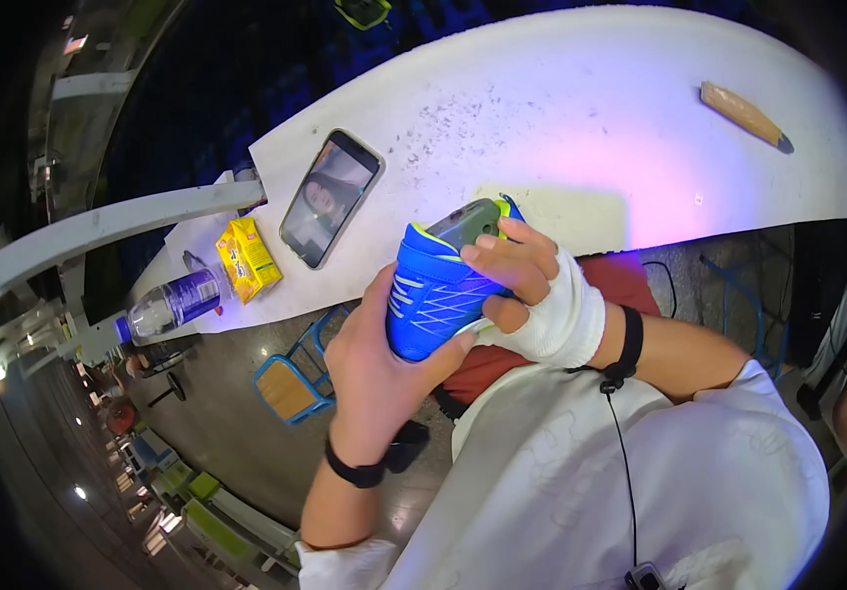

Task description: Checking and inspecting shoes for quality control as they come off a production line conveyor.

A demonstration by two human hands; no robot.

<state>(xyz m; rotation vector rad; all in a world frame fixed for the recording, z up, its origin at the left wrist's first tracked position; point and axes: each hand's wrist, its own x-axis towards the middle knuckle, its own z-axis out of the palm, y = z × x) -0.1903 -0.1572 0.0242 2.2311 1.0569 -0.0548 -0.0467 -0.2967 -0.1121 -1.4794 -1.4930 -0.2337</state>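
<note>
A small blue shoe (435, 290) with white lines, a grey strap and yellow-green trim sits between both my hands, just below the edge of a white table (561, 118). My left hand (374, 364) cups it from underneath, thumb against the sole side. My right hand (527, 285), wrapped in a white bandage across the palm and wrist, grips the top near the strap with the fingers curled over it. Each of my wrists carries a black band.
On the table lie a smartphone (330, 197) with a lit screen, a yellow juice carton (246, 259), a clear plastic bottle (170, 305) on its side and a wooden-handled tool (743, 115) at far right. A blue-framed stool (291, 383) stands below on the floor.
</note>
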